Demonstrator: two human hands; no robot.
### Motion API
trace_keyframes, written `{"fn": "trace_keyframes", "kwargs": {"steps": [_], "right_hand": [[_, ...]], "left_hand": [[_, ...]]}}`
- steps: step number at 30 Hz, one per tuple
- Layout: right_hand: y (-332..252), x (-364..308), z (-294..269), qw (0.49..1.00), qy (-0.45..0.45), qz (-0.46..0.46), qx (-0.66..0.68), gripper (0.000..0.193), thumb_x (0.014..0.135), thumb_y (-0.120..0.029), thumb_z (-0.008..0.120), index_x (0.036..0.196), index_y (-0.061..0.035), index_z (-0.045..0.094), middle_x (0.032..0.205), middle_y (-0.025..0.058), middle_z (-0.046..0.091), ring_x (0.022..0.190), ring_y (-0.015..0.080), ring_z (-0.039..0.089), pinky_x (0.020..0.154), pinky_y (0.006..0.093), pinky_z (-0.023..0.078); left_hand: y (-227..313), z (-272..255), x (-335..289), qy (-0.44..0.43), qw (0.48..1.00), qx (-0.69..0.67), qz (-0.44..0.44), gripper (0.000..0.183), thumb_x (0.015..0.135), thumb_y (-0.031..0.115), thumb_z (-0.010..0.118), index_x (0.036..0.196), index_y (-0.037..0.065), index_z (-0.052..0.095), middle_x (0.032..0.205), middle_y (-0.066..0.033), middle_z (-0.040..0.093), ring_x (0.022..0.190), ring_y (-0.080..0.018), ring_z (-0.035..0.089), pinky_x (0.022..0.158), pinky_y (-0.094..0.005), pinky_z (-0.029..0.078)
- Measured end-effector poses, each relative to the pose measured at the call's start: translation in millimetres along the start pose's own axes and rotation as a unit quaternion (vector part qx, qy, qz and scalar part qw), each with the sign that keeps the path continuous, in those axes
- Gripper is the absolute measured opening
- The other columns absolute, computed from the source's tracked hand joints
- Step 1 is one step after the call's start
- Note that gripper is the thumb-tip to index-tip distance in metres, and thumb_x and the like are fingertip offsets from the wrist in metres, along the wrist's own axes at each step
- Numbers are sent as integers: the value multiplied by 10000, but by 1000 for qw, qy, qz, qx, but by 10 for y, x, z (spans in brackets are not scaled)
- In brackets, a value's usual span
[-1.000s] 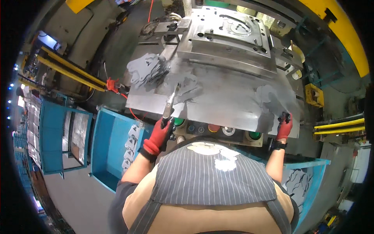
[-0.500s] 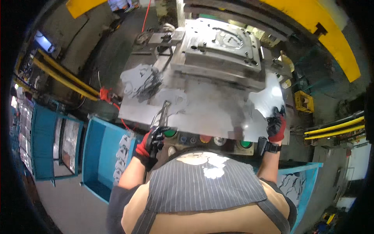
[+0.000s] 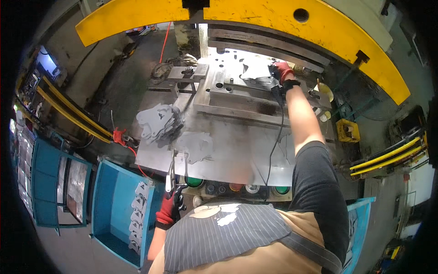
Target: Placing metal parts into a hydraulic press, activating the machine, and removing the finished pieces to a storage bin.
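At the far right of the bed, my gloved right hand (image 3: 283, 71) grips the edge of a shiny flat metal sheet piece (image 3: 256, 70) over the top of the steel die (image 3: 246, 99). Close to my body, my gloved left hand (image 3: 171, 205) is closed round long metal tongs (image 3: 170, 176) that point away from me. Just beyond the tongs' tip lies one flat grey cut part (image 3: 196, 144) on the steel bed plate (image 3: 228, 162). A pile of similar grey parts (image 3: 157, 121) sits farther left.
A yellow press beam (image 3: 255, 13) spans the far side above the die. Green buttons (image 3: 194, 181) line the bed's near edge. A blue bin (image 3: 107, 201) with stacked parts stands left, another blue bin (image 3: 365, 219) right. A black cable (image 3: 272, 153) hangs from my right wrist.
My right hand has reached from the bed's near right onto the die, carrying the metal sheet piece. My left hand has drawn back toward my body with the tongs.
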State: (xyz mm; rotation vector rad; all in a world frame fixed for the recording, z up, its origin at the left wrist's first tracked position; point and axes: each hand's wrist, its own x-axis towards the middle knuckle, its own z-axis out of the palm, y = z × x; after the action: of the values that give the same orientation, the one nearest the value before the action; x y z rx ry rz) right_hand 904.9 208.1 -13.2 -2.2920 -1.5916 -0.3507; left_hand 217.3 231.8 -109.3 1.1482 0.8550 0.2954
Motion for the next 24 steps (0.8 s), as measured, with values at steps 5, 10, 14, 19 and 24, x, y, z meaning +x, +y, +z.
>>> {"fn": "trace_keyframes", "kwargs": {"steps": [5, 10, 14, 19, 24], "right_hand": [[-755, 354, 90, 948, -72, 291, -103, 280, 681, -290, 592, 869, -94, 657, 921, 146, 631, 841, 252, 617, 663, 348, 474], [-1077, 333, 80, 936, -92, 262, -215, 451, 691, -299, 583, 1094, -98, 554, 1184, 136, 497, 1132, 255, 437, 948, 420, 303], [-1219, 298, -11, 946, -114, 267, -146, 588, 728, -382, 537, 1218, -77, 428, 1239, 122, 430, 1183, 299, 365, 996, 453, 233], [-797, -143, -226, 987, -36, 157, 14, 507, 784, -399, 538, 1181, -88, 495, 1228, 168, 447, 1144, 322, 404, 954, 369, 316], [-1035, -1802, -718, 839, 184, 207, 468, 358, 890, -194, 461, 1202, -19, 456, 1126, 82, 536, 1052, 155, 485, 917, 284, 353]], "left_hand": [[-26, -121, -251, 68, 994, -81, -36, 220, 864, 261, 508, 1027, 150, 603, 543, 69, 356, 422, -45, 346, 384, -222, 301], [11, -107, -185, 74, 991, -104, -33, 225, 864, 260, 506, 1034, 146, 599, 548, 68, 357, 428, -45, 345, 386, -225, 302], [48, -28, -103, 31, 992, -115, -40, 213, 869, 261, 500, 1000, 122, 595, 561, 59, 391, 439, -48, 362, 393, -223, 310], [37, -12, 114, 40, 987, -142, 57, 204, 862, 276, 515, 939, 88, 536, 615, 34, 438, 475, -75, 403, 413, -241, 335], [-578, -779, 125, 268, 638, 616, 376, 397, 787, 123, 542, 1161, 29, 450, 847, -120, 554, 729, -258, 519, 678, -373, 433]]}}
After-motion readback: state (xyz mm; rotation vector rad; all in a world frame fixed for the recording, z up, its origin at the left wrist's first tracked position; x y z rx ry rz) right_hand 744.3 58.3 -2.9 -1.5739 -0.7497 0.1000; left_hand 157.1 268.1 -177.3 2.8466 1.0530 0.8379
